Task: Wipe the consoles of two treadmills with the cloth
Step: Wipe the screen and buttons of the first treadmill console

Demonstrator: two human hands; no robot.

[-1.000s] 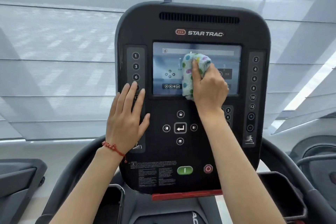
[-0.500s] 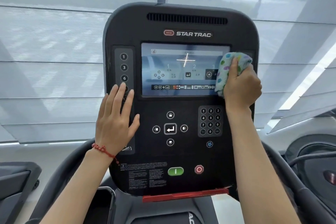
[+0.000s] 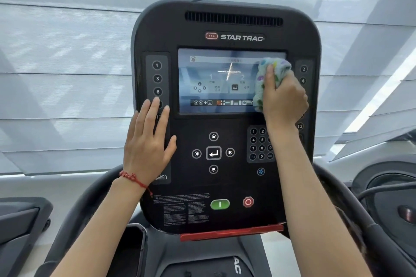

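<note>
A black treadmill console [image 3: 225, 186] fills the middle of the head view, with a lit screen [image 3: 216, 78] in its upper half. My right hand [image 3: 283, 99] is closed on a bunched pale cloth with coloured dots [image 3: 265, 78] and presses it against the right end of the screen. My left hand [image 3: 148, 141] lies flat, fingers apart, on the console's left button strip, covering its lower buttons. It holds nothing. A red bead bracelet sits on that wrist.
A number keypad [image 3: 261, 144], arrow keys [image 3: 213, 153], a green start button [image 3: 220, 204] and a red stop button [image 3: 248, 201] sit below the screen. Black handrails [image 3: 351, 204] curve on both sides. Another machine [image 3: 394, 204] stands at right; window blinds lie behind.
My right hand swept the cloth from the screen's middle to the console's right edge, then came back a little onto the screen's right end. My left hand stayed flat on the left strip.
</note>
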